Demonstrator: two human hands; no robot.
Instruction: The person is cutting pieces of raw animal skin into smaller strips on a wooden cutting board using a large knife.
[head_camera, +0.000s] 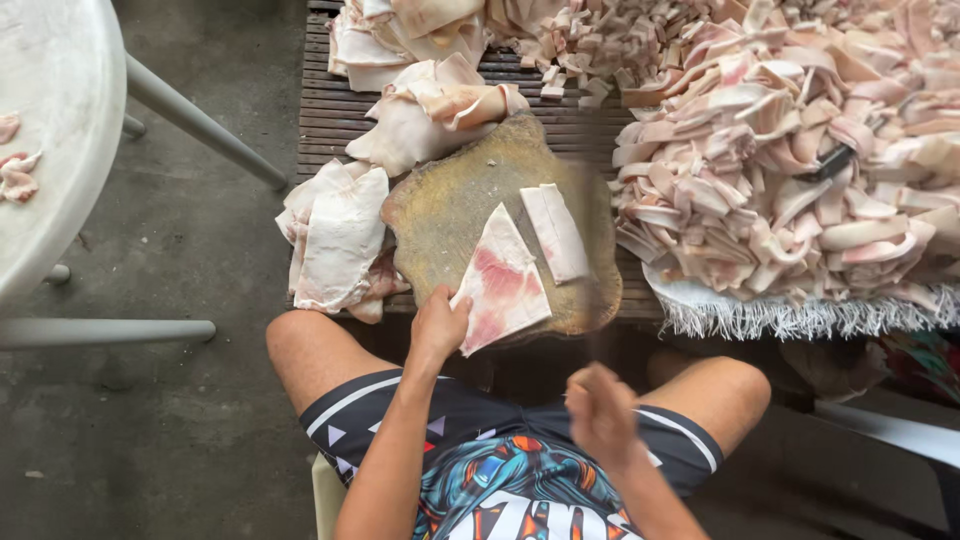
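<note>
Pale pink and white, a wedge-shaped slab of raw pork skin (502, 292) is lying on the near part of a round, worn wooden chopping block (450, 215), its red-streaked side facing up. The person is sitting with bare knees just below the block, wearing dark patterned shorts (480, 450). The left hand (438, 325) is resting its fingers against the near left edge of the slab, pressing on it rather than wrapping around it. The right hand (600, 415) is hovering lower, above the right thigh and well apart from the left one; it is blurred, fingers curled in, and a faint dark streak is rising from it toward the block, too smeared to identify, so whether it is gripping anything cannot be told.

Just beyond the slab, a narrower cut strip (558, 232) is lying on the block, close beside it. The block is sitting on a dark slatted counter (325, 105). To its left, a stack of uncut skin pieces (338, 240) is hanging over the counter's edge, and another folded piece (430, 110) is touching the block's far rim. To the right, a big heap of sliced strips (790, 170) is piling up on a fringed white cloth (790, 318). Farther back, small diced bits (590, 40) are covering the counter. At far left, a white plastic table (50, 130) is standing on the concrete floor (200, 230).
</note>
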